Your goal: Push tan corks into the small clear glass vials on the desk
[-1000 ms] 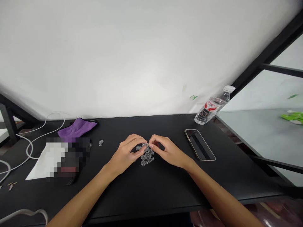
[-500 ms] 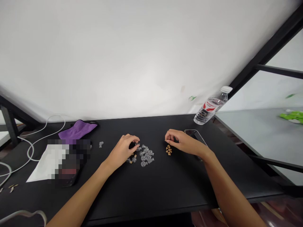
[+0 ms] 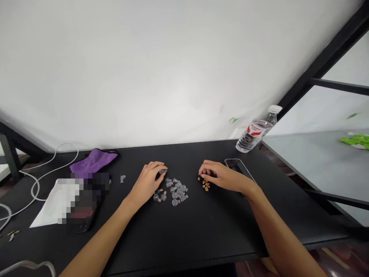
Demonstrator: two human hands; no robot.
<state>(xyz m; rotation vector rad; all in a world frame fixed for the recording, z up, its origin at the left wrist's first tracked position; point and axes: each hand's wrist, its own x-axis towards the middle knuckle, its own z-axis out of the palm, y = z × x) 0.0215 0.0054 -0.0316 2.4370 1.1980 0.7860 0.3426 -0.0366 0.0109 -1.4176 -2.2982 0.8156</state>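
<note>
Hands curled: left hand (image 3: 148,181) pinches glass vial (image 3: 163,172), right hand (image 3: 221,177) over cork bits (image 3: 205,186), grip unclear; label (image 3: 256,127) unreadable.

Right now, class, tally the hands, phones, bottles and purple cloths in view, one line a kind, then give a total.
Hands: 2 (left hand, right hand)
Phones: 1
Bottles: 1
Purple cloths: 1
Total: 5
</note>
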